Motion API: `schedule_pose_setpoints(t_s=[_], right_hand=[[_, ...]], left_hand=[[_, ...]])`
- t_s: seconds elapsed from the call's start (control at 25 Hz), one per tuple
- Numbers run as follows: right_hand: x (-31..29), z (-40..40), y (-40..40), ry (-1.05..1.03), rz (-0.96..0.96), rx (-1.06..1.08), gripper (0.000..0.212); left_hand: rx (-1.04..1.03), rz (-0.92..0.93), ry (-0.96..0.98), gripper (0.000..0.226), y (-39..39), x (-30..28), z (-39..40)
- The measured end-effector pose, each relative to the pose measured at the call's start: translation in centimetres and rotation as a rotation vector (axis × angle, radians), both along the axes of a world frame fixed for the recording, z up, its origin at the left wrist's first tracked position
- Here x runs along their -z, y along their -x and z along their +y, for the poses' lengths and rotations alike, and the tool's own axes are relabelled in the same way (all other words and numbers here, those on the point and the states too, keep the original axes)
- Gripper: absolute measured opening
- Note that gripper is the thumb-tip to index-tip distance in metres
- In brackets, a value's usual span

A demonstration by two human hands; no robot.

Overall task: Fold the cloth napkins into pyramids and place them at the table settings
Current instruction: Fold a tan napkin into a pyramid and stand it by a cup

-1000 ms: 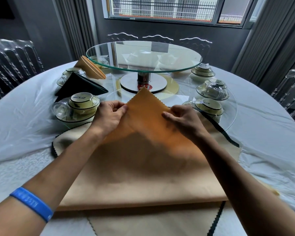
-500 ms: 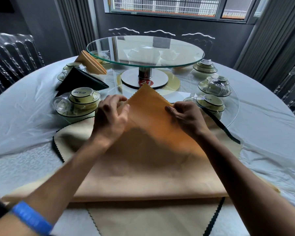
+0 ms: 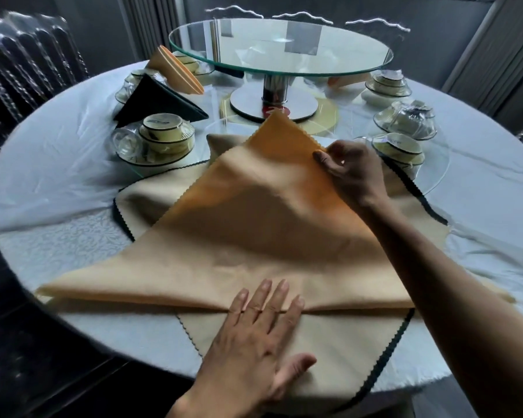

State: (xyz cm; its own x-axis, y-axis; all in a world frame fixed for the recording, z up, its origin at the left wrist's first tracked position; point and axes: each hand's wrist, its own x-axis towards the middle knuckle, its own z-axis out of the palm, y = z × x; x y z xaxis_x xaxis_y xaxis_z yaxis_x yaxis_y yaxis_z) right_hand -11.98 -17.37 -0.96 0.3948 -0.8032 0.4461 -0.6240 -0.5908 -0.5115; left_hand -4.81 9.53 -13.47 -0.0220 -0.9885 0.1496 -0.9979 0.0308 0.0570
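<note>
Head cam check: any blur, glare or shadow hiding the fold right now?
Head view: a dark shadow crosses the orange napkin below the right hand; the fold line under the left hand stays readable; the left edge smears with motion blur; the glass turntable shows reflections; the wide lens bows the table rim.

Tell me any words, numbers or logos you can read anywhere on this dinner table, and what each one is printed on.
None can be read for certain.
Red sticker on the glass turntable base: pale marks, half hidden by the orange napkin, unreadable.
Near left cup: dark printed mark on top, too blurred.
Near right cup: small dark print, too blurred.
</note>
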Motion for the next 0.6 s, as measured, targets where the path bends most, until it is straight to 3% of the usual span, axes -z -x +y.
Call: schedule_pose_setpoints(t_s=[0.08,0.16,0.28,0.4,0.52,0.6], right_hand=[[0.4,3.9,0.6,0.184,-0.013,0.082,0.026],[2.7,10.9,2.0,0.231,-0.062,-0.051,0.029],[8.4,20.0,4.5,0.121,0.210,-0.226,0.051],[11.3,20.2,7.1,-0.025,0.523,-0.147,0.068],[10.9,17.8,10.8,-0.088,0.685,-0.037,0.073],[10.7,16.3,14.4,-0.080,0.725,0.023,0.090]], left_hand=[[0.002,-0.006,0.000,0.071,0.0,-0.1,0.2],[0.022,-0.014,0.065,0.064,-0.1,0.3,0.2],[0.069,-0.012,0.180,0.063,-0.2,0.8,0.1],[0.053,-0.007,0.121,0.069,-0.1,0.6,0.0],[0.033,-0.023,0.047,0.063,0.2,0.3,0.1],[0.016,-0.030,0.015,0.065,0.2,0.1,0.2]])
